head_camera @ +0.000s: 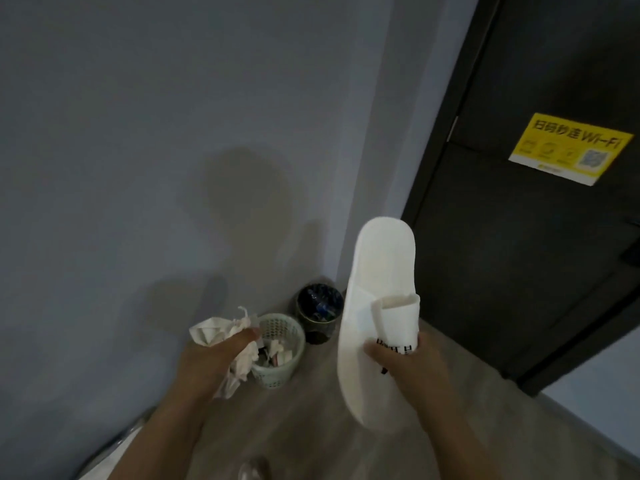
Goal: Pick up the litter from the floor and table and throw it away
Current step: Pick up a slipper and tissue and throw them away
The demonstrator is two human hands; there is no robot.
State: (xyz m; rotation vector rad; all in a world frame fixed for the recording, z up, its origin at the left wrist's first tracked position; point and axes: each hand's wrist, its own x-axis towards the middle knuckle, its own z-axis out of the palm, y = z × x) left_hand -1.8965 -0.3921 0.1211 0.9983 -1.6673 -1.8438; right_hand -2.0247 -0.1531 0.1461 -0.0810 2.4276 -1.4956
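Observation:
My left hand (pixel 211 365) grips a bundle of crumpled white tissue paper (pixel 221 332), held just left of and above a small pale green mesh waste basket (pixel 282 362) on the floor. The basket holds several scraps of paper. My right hand (pixel 405 362) holds a white disposable slipper (pixel 377 306) by its strap, heel end pointing up, to the right of the basket.
A dark round bin (pixel 317 311) with a black liner stands behind the basket in the corner of the grey wall (pixel 173 133). A dark door (pixel 519 237) with a yellow Wi-Fi sticker (pixel 571 147) is at right. The floor (pixel 311 427) is grey wood-look.

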